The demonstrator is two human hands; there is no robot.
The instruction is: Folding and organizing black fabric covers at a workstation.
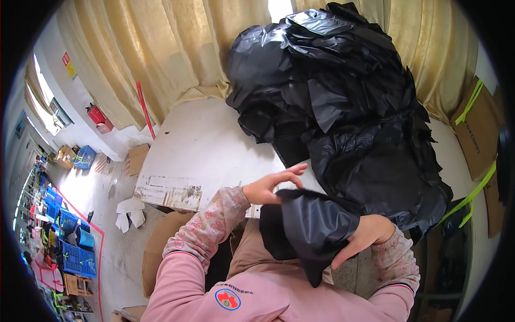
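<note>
A folded piece of black plastic sheeting (319, 225), perhaps a bag, hangs in front of my body, above my lap. My right hand (367, 236) grips its right side; the thumb shows in front and the other fingers are hidden by the plastic. At its upper left edge is my left hand (274, 185), fingers stretched out and apart, with the thumb side against the plastic. Just beyond both hands lies a large heap of similar black plastic pieces (370, 166), crumpled and layered, on a white table (204, 145).
Beige curtains (161, 48) hang behind the table. Cardboard (475, 134) with green straps stands at the right. On the left floor are white paper scraps (130, 213), blue crates (79, 260) and a wooden stool (78, 284). A red fire box (99, 118) is by the wall.
</note>
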